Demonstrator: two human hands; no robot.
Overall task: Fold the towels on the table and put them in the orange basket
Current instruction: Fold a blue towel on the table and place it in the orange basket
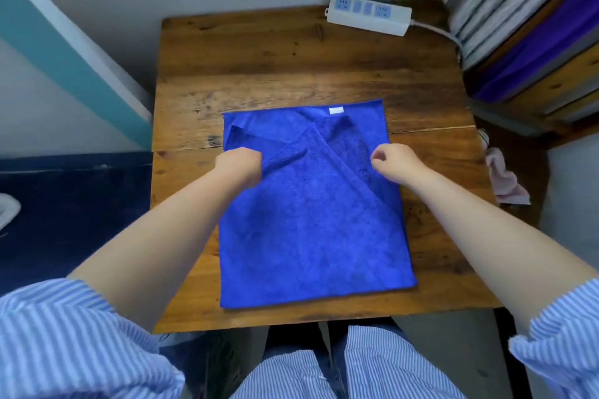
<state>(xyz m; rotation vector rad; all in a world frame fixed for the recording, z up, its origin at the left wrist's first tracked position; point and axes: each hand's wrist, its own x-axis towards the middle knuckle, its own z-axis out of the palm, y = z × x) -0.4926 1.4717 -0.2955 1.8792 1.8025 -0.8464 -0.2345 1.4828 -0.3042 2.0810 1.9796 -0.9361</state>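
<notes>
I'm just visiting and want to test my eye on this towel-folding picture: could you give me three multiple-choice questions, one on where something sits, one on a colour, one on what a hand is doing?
1. Where is the power strip?
A. far right corner of the table
B. on the person's lap
C. under the towel

2. What colour is the towel on the table?
A. orange
B. blue
C. white

3. What is the left hand doing?
A. resting flat on bare wood
B. holding the power strip
C. gripping a fold of the towel

Answers: 1 A, it lies by the curtain at the far edge; 2 B, plainly blue; 3 C, its fingers are curled into the cloth.
</notes>
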